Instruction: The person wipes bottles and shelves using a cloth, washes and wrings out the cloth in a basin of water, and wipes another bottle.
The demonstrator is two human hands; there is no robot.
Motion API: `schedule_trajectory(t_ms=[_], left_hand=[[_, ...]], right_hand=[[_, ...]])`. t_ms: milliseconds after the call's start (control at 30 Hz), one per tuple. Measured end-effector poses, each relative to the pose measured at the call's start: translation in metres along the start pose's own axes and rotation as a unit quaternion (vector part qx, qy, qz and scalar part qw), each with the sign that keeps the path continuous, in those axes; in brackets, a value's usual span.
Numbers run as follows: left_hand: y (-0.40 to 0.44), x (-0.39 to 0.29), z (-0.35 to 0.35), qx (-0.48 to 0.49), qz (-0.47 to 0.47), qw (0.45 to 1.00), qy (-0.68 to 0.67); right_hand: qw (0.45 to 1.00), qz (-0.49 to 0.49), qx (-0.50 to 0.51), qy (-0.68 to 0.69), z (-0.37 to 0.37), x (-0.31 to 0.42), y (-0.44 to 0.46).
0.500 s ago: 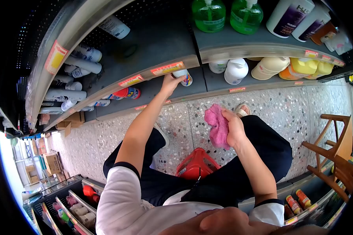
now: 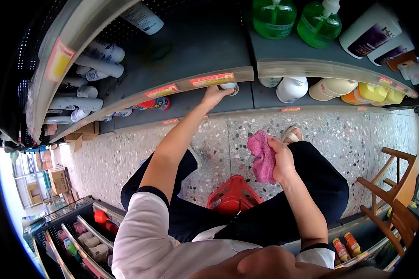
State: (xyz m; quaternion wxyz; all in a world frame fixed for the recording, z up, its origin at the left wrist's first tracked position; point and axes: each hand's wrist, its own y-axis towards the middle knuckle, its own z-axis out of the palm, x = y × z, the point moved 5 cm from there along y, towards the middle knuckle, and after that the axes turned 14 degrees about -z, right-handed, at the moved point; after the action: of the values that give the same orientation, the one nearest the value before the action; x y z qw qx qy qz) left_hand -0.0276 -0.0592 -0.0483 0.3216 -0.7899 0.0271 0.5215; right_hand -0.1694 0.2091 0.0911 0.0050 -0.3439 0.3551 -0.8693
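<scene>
Gripping a container (image 2: 231, 87) at the upper centre of the frame, the left hand (image 2: 215, 96) has its fingers closed on the side, partly hidden beneath the shelf edge (image 2: 244, 74). The container is likely rigid, smooth and moderately heavy if filled; hold it around the mid-body. Right of centre, the right hand (image 2: 282, 160) clasps a pink cloth (image 2: 261, 159) between thumb and fingers; the cloth should be light, soft and not fragile, tolerating a bunched grasp anywhere along its folds.
</scene>
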Motion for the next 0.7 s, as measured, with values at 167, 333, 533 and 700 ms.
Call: schedule_trajectory(t_ms=[167, 333, 533, 700], left_hand=[[-0.029, -0.006, -0.021, -0.089, 0.008, 0.996, 0.025], [-0.021, 0.058, -0.103, -0.232, -0.010, 0.962, -0.146], [-0.026, 0.071, -0.188, -0.455, -0.021, 0.861, -0.228], [-0.009, 0.070, -0.223, -0.521, -0.033, 0.835, -0.174]], right_hand=[[1.000, 0.003, 0.006, -0.015, 0.006, -0.004, 0.000], [1.000, 0.012, 0.016, -0.013, 0.014, -0.009, 0.000], [0.999, 0.021, 0.003, -0.024, 0.012, -0.024, 0.007], [0.999, 0.025, -0.002, -0.041, 0.012, -0.030, 0.011]])
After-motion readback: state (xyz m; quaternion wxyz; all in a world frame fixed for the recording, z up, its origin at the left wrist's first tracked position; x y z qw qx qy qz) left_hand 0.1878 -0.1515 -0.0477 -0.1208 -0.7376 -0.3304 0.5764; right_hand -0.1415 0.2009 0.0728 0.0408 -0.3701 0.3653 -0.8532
